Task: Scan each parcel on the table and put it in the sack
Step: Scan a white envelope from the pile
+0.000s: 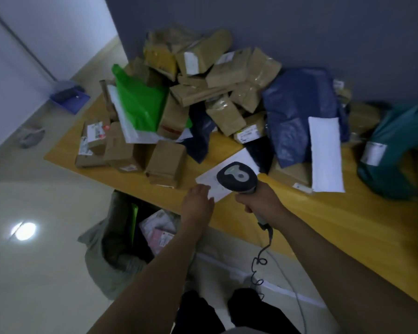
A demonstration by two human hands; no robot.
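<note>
A flat white parcel [237, 162] lies near the front edge of the wooden table [336, 213]. My left hand [198, 201] holds its near corner, fingers on top. My right hand [258, 200] grips the handle of a grey barcode scanner [237, 175], whose head hovers right over the white parcel. A grey sack [106, 256] stands open on the floor under the table's front edge, left of my left arm, with pink and white parcels [159, 230] inside.
A big heap of brown boxes [225, 68], a green bag [140, 102], blue bags [297, 109], a teal bag [396, 150] and a white mailer [326, 155] fills the back of the table. The scanner's coiled cable [258, 263] hangs by my legs. A blue dustpan [70, 97] lies on the floor.
</note>
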